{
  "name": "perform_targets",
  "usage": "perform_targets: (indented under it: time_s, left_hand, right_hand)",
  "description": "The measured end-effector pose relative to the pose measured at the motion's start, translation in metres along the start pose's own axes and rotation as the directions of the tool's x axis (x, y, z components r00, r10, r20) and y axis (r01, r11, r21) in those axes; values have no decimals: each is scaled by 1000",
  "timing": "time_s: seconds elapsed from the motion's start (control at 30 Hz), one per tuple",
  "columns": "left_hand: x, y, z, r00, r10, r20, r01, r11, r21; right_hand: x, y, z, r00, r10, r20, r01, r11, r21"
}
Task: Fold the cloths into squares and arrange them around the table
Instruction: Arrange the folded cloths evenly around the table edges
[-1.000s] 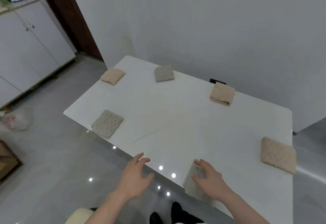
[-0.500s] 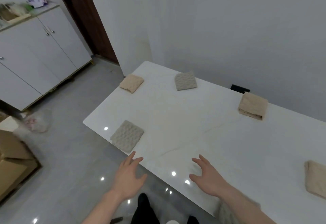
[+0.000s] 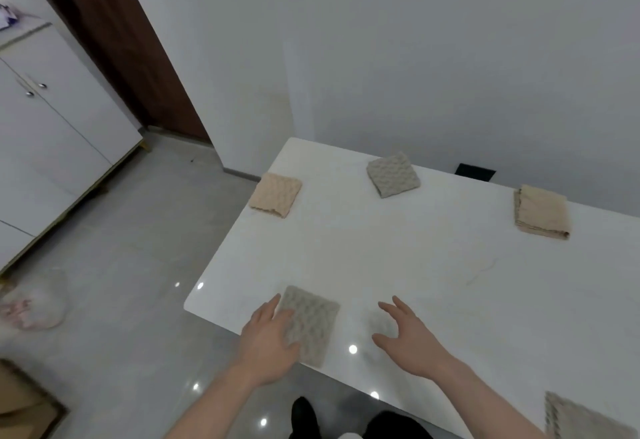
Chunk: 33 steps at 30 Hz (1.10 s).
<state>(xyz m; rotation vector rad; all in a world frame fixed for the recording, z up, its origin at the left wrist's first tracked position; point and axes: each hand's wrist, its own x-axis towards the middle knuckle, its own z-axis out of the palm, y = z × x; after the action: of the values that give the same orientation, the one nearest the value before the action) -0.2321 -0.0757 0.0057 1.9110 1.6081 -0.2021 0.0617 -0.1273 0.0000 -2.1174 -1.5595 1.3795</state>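
**Entry: near-left grey cloth, left hand on it**

- Near right corner of view: folded grey cloth (image 3: 581, 418), only partly visible, at the near edge of the white table (image 3: 398, 251). Well apart from both hands.
- Left hand (image 3: 268, 341): fingers straight and spread, laid flat over the left part of the near-left grey cloth (image 3: 311, 324). It presses or touches; nothing is pinched.
- Near-left grey cloth: folded, roughly square, lying a little askew to the table's near edge, close to the near left corner. Its bare part extends to the right of the left hand, toward the right hand. No clear long axis.
- Right hand (image 3: 410, 341): fingers loosely spread and empty, over bare tabletop just right of that cloth, not touching it. Whether it rests on the surface cannot be told.
- Key relation: the cloth lies between the hands, under the left and a short reach left of the right. The left hand is the nearer, and best placed for any squaring or nudging.
- Far left: folded beige cloth (image 3: 276, 194) at the left edge.
- Far middle: folded grey cloth by the wall (image 3: 393, 175).
- Far right: thicker folded tan cloth (image 3: 541, 212).
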Motion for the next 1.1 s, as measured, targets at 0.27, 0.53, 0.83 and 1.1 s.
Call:
perform_targets:
  time_s: [0.27,0.53,0.83,1.1]
  left_hand:
    - [40,10,-34,996,85,3,-85,996,-5]
    - [63,10,-67,993,114,24,-114,993,40]
    - [132,-10,-115,969,243,50,-246,965,88]
    - [193,-95,-168,945,307,117,-324,930,175]
  right_hand:
    - [21,-15,-26,996,17,-88,-19,1000,-13]
    - [40,-25,-34,995,38,-88,-38,999,10]
    - [81,-67,-26,976,122,-178,-109,991,83]
    - [136,-159,31,958,188,-214,-163,978,132]
